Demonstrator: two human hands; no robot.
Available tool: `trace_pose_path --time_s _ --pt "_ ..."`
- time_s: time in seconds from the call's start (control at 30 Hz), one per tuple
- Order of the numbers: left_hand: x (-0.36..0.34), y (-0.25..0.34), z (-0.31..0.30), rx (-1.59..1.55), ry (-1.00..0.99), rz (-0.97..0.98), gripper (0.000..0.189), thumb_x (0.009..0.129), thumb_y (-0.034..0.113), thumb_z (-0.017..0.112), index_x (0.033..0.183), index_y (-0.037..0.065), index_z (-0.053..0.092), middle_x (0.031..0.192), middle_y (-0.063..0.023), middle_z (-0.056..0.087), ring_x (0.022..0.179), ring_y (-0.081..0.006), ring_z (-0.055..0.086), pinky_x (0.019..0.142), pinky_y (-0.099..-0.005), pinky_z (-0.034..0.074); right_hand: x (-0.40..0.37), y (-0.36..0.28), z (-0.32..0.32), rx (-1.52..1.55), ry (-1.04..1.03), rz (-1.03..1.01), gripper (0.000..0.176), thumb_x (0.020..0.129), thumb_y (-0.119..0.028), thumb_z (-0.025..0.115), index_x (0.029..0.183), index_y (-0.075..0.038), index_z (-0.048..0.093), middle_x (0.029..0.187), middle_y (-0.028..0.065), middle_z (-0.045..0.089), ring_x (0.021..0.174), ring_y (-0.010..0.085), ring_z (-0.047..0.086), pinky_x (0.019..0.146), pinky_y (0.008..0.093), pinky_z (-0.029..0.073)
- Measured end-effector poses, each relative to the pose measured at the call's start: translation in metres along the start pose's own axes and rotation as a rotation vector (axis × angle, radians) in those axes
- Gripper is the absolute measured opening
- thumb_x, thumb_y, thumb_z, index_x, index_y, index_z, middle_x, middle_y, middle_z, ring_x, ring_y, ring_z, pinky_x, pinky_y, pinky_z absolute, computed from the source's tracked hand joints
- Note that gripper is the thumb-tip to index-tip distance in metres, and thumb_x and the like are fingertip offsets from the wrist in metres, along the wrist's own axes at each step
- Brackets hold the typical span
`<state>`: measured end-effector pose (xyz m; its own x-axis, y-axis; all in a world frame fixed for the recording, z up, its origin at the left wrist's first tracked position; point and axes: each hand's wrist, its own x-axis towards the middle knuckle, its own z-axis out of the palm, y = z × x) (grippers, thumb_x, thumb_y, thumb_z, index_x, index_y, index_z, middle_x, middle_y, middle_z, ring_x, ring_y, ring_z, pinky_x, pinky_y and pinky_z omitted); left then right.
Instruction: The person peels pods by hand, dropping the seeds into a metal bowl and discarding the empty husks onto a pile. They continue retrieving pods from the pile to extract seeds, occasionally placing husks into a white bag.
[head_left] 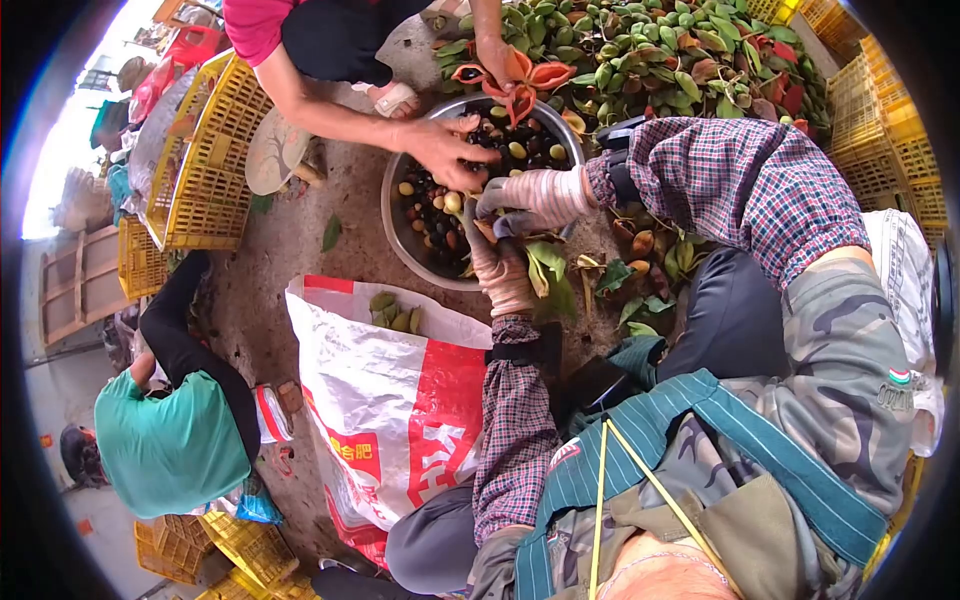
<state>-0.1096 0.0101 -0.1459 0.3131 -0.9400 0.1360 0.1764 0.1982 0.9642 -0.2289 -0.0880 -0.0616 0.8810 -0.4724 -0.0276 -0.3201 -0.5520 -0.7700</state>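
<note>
Both my hands wear grey and white gloves and meet over the lower right part of a round metal basin (398, 236). The basin holds dark and pale round seeds (430, 215). Fingers bent, my left hand (500, 268) holds a brownish pod piece (487, 229) at the basin's edge. My right hand (540, 198) reaches in from the right, its fingers closed at the same piece; what they grip is partly hidden. A co-worker's bare hand (450, 152) is over the seeds, and the other (497, 60) holds an opened orange pod (520, 85).
A large pile of green pods (650, 60) lies beyond the basin. A white and red sack (375, 370) with some pods stands below left. Yellow crates (215, 150) are stacked at left, more (885, 130) at right. Another person in green (175, 440) sits at lower left.
</note>
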Motion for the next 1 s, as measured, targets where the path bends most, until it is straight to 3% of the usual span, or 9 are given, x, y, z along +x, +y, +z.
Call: trace_pose_path --time_s 0.2,0.3,0.5,0.67,0.73,0.77,0.83,0.9,1.0 --pt "-0.005 0.012 0.01 0.103 0.058 0.042 0.05 0.088 -0.003 0.052 0.135 0.009 0.041 0.127 -0.0105 0.048 0.112 -0.0196 0.049 0.093 -0.0308 0.044 -0.005 0.007 -0.006 -0.228 -0.115 0.057 0.036 0.083 -0.029 0.06 0.114 -0.013 0.054 0.102 0.017 0.06 0.095 0.0373 0.06 0.08 0.0426 0.049" --pt "-0.005 0.005 -0.001 0.729 0.173 0.181 0.04 0.087 -0.002 0.054 0.126 0.007 0.05 0.12 -0.0096 0.053 0.106 -0.0175 0.052 0.088 -0.0301 0.046 -0.009 0.006 -0.012 -0.237 -0.193 0.117 0.041 0.087 -0.035 0.057 0.119 -0.01 0.053 0.104 0.0165 0.061 0.097 0.0362 0.059 0.081 0.0419 0.048" --pt "-0.014 0.002 0.005 0.184 0.142 -0.037 0.023 0.088 0.001 0.056 0.111 0.002 0.056 0.111 -0.0099 0.058 0.098 -0.0167 0.056 0.084 -0.0292 0.047 0.003 0.044 -0.01 0.076 -0.115 0.301 0.035 0.089 -0.028 0.059 0.115 -0.006 0.057 0.101 0.0138 0.065 0.095 0.0256 0.062 0.08 0.0356 0.048" --pt "-0.007 0.004 0.004 0.57 -0.003 0.28 0.03 0.081 0.01 0.062 0.11 0.005 0.056 0.118 -0.0151 0.059 0.117 -0.0362 0.047 0.1 -0.0452 0.034 0.02 0.042 -0.007 0.08 -0.126 0.323 0.033 0.088 -0.029 0.056 0.111 -0.007 0.063 0.107 0.0108 0.064 0.101 0.0259 0.06 0.084 0.0361 0.047" --pt "-0.014 0.033 0.002 0.947 -0.083 0.377 0.034 0.086 0.02 0.06 0.115 0.004 0.056 0.122 -0.0168 0.054 0.115 -0.0322 0.047 0.099 -0.0435 0.037 0.035 0.056 0.008 -0.008 -0.201 0.237 0.031 0.088 -0.027 0.056 0.111 -0.008 0.063 0.108 0.0104 0.063 0.103 0.0263 0.06 0.084 0.0371 0.048" --pt "-0.014 0.031 0.0 0.861 -0.091 0.323 0.035 0.079 0.031 0.066 0.105 0.008 0.061 0.123 -0.0165 0.055 0.12 -0.0414 0.042 0.102 -0.0524 0.027 0.042 0.061 0.012 -0.025 -0.247 0.22 0.03 0.088 -0.026 0.055 0.111 -0.008 0.063 0.109 0.0102 0.063 0.103 0.0265 0.059 0.084 0.0379 0.048" --pt "-0.015 0.035 -0.001 0.831 -0.116 0.377 0.031 0.082 0.034 0.062 0.1 0.008 0.064 0.12 -0.0177 0.056 0.116 -0.0413 0.044 0.101 -0.0518 0.027 0.056 0.066 0.017 -0.03 -0.34 0.201 0.029 0.088 -0.023 0.056 0.111 -0.009 0.063 0.108 0.0105 0.063 0.102 0.0269 0.06 0.082 0.039 0.049" --pt "-0.019 0.023 0.001 0.746 -0.092 0.317 0.031 0.085 0.035 0.057 0.095 0.008 0.067 0.112 -0.0179 0.058 0.108 -0.0386 0.048 0.097 -0.0497 0.031 0.064 0.043 0.012 0.115 -0.332 0.549 0.031 0.083 -0.021 0.062 0.112 -0.008 0.061 0.103 0.0111 0.064 0.096 0.0273 0.062 0.077 0.0391 0.051" --pt "-0.027 0.003 0.007 0.539 0.049 0.122 0.024 0.086 0.027 0.057 0.094 0.007 0.067 0.098 -0.0153 0.061 0.095 -0.0331 0.053 0.089 -0.0451 0.037 0.069 0.049 0.021 -0.103 -0.321 0.41 0.034 0.078 -0.02 0.066 0.109 -0.006 0.061 0.097 0.0112 0.065 0.091 0.0274 0.063 0.075 0.0383 0.051"
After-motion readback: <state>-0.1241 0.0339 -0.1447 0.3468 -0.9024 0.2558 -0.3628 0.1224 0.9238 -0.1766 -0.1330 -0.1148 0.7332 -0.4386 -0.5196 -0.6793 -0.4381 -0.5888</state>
